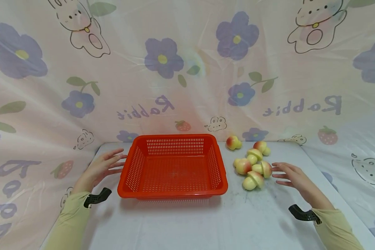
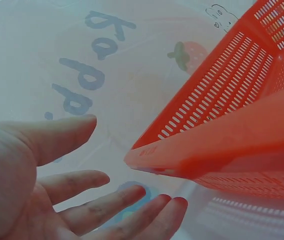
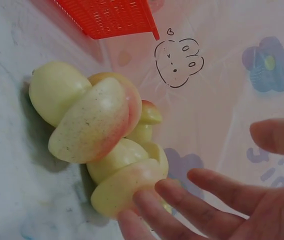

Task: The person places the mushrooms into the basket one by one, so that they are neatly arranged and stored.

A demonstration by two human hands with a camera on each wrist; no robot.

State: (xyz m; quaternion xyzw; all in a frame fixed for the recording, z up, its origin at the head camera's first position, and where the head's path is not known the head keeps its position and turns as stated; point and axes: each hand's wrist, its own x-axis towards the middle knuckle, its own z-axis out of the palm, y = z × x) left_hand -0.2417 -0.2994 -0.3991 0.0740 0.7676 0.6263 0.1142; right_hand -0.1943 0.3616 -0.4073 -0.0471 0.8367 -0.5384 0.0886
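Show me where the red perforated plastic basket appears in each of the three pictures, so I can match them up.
Head: the red perforated plastic basket shows whole, a little left of centre, below mid-height.
Left wrist: the basket takes up much of the right side, cut off by the edge.
Right wrist: only part of the basket shows, at the top, left of centre.
Shared landmark: the pale pink sheet printed with rabbits and flowers.

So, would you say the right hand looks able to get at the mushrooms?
Probably yes: the right hand is open beside the mushrooms, and nothing shows between it and the nearest one.
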